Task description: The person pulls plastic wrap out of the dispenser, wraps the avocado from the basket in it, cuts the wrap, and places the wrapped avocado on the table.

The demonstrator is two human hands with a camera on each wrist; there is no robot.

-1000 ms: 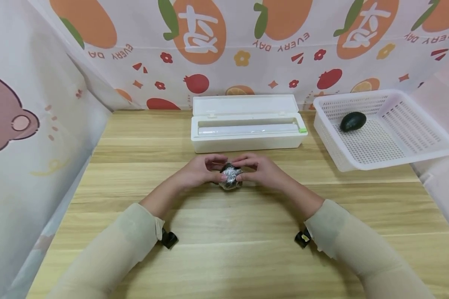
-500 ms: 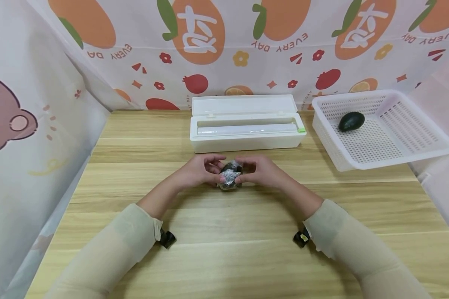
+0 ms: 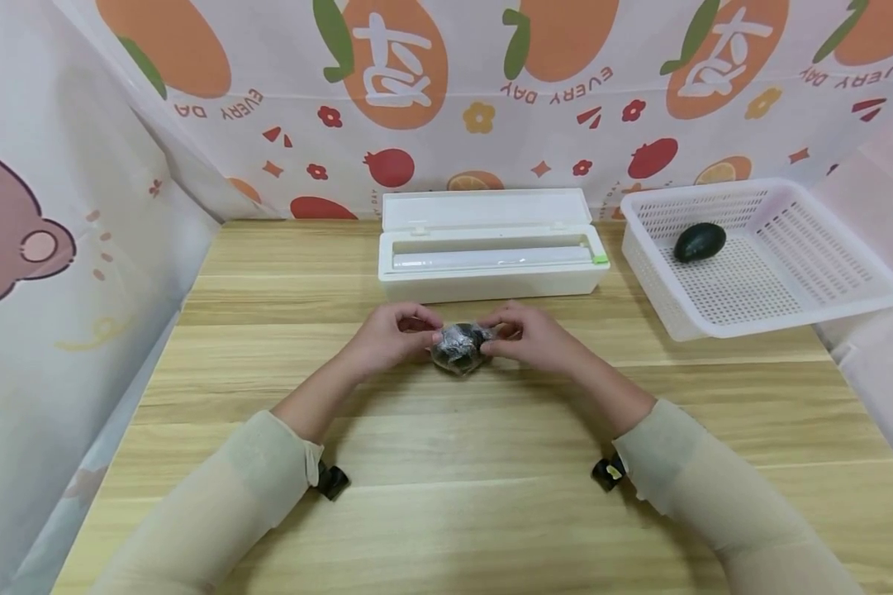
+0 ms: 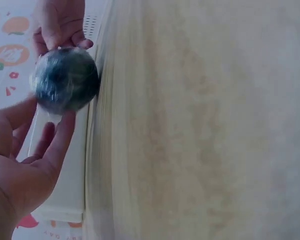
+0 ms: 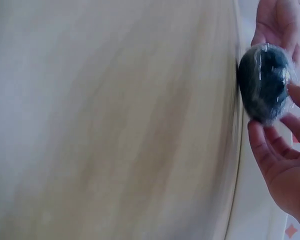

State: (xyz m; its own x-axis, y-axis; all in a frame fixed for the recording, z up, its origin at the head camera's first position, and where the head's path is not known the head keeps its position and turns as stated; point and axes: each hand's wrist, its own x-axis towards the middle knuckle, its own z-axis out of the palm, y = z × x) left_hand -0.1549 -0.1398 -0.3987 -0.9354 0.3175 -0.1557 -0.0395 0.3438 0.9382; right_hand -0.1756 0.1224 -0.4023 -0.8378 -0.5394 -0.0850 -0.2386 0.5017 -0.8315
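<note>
A dark green avocado (image 3: 458,350), covered in shiny cling film (image 3: 457,335), is in both hands at the middle of the table. My left hand (image 3: 388,337) holds its left side, thumb in front and fingers behind. On the other side, my right hand (image 3: 533,337) grips the right end, with its thumb on the film. The left wrist view shows the wrapped avocado (image 4: 66,81) between the fingertips of both hands, and the right wrist view shows its film-covered side (image 5: 262,82). Parts of the fingers behind the avocado are hidden in the head view.
Behind the hands stands a white cling film dispenser (image 3: 491,287) with its lid raised and a roll (image 3: 483,257) inside. A white plastic basket (image 3: 810,318) at the right holds another dark green avocado (image 3: 700,242). A patterned curtain (image 3: 446,157) hangs behind the wooden table (image 3: 453,504).
The wrapped avocado has turned between the hands and now lies more sideways. The right hand has shifted slightly right, and the left thumb has moved up along the film.
</note>
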